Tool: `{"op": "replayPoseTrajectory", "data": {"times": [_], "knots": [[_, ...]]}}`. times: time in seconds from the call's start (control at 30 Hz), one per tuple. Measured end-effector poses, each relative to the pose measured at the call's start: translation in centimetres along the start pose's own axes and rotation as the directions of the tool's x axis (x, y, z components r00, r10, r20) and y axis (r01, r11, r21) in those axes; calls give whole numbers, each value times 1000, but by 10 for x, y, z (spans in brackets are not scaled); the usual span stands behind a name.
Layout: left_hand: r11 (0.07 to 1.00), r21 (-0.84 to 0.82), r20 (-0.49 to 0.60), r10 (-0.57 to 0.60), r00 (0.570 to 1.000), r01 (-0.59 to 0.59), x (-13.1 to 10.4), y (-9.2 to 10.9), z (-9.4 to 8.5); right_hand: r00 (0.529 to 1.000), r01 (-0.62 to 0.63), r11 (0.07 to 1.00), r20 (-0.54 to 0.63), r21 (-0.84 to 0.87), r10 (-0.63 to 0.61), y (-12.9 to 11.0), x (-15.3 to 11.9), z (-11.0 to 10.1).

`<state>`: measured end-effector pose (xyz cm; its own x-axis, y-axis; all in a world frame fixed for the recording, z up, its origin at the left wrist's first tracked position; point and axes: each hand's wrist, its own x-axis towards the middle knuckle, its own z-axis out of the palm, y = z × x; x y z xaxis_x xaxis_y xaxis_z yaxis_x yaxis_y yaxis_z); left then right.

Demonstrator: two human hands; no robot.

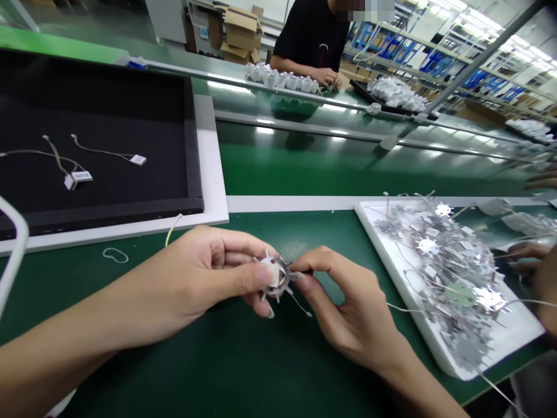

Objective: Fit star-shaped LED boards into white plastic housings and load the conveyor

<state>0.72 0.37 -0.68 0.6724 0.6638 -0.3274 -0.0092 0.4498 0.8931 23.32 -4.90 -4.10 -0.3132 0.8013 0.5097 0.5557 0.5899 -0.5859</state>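
Note:
In the middle of the view, my left hand (204, 273) grips a small round metal plate (284, 268) with prongs standing out around its rim. The left thumb presses a small white piece against the plate's face. My right hand (352, 307) has its thumb and forefinger pinched on the plate's right side, at a prong. A thin wire ending in a small white connector (308, 314) hangs below the plate. To the right, a white foam tray (517, 342) holds a heap of similar pronged plates (467, 348) with wires.
At left, a black tray (130, 122) on a white board (209, 128) holds several wired white-labelled pieces (138, 159). A thin loop (115, 255) lies on the green table. Another person's hand (528, 252) is by the foam tray. Across the bench a person (308, 40) works near white parts (282, 79).

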Motion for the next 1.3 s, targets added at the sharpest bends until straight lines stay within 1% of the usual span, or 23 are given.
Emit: {"op": "replayPoseTrajectory", "data": {"times": [0.07, 0.13, 0.17, 0.23, 0.3, 0.33, 0.4, 0.5, 0.6, 0.67, 0.7, 0.77, 0.83, 0.9, 0.97, 1.0, 1.03, 1.07, 1.13, 1.2, 1.3], "knots": [[1000, 19, -27, 0, 1000, 1, -1, -1, -1, 996, 88, 995, -19, -50, -89, 2, 0, 2], [999, 2, -38, -34, 999, 34, -1, -1, -2, 985, 160, 982, -54, -103, -166, 3, 0, 4], [998, -17, -25, -57, 998, 56, -1, -2, -3, 979, 180, 976, -71, -124, -190, 4, 0, 5], [993, -69, 38, -91, 995, 93, 0, -4, -6, 970, 206, 967, -95, -152, -222, 4, -1, 6], [984, -139, 95, -98, 991, 111, 1, -6, -7, 964, 228, 956, -97, -185, -249, 3, -2, 5], [977, -176, 105, -101, 989, 118, 2, -7, -7, 961, 237, 950, -97, -204, -260, 3, -2, 5], [965, -231, 88, -109, 990, 127, 4, -8, -5, 959, 234, 946, -105, -222, -262, 2, -3, 5], [963, -236, 91, -113, 989, 132, 5, -8, -5, 972, 184, 971, -117, -153, -202, -1, -3, 7], [975, -182, 129, -102, 986, 125, 5, -8, -6, 984, 130, 986, -110, -100, -141, -4, -3, 9], [985, -136, 121, -91, 989, 107, 3, -6, -6, 990, 87, 993, -105, -81, -95, -7, -3, 10], [991, -101, 101, -80, 992, 90, 2, -5, -5, 994, 49, 997, -98, -51, -54, -9, -2, 10], [999, -12, 52, -48, 998, 48, -1, -1, -2, 995, -72, 994, -65, 77, 77, -13, -1, 9], [997, 77, 7, -26, 1000, 25, -4, 3, 2, 973, -229, 939, 24, 257, 231, -16, 1, 6], [993, 116, -6, -26, 1000, 27, -7, 7, 6, 923, -383, 824, 164, 418, 347, -17, 2, 3], [993, 115, -2, -37, 999, 37, -8, 9, 7, 860, -510, 692, 301, 511, 411, -17, 3, 0], [993, 111, 3, -46, 999, 46, -8, 10, 7, 835, -550, 647, 344, 528, 429, -16, 2, -1], [993, 105, 4, -53, 999, 52, -7, 10, 7, 821, -570, 633, 363, 524, 440, -16, 2, -1], [994, 96, 2, -59, 998, 58, -7, 11, 7, 821, -570, 648, 356, 504, 446, -15, 1, -2], [996, 75, -9, -57, 998, 58, -7, 10, 6, 848, -529, 726, 312, 439, 429, -15, 1, -2], [997, 60, -25, -54, 998, 55, -6, 9, 6, 879, -471, 786, 287, 400, 381, -14, 0, -2], [997, 61, -48, -54, 997, 57, -7, 9, 7, 904, -418, 803, 280, 426, 322, -14, 1, -1]]}}
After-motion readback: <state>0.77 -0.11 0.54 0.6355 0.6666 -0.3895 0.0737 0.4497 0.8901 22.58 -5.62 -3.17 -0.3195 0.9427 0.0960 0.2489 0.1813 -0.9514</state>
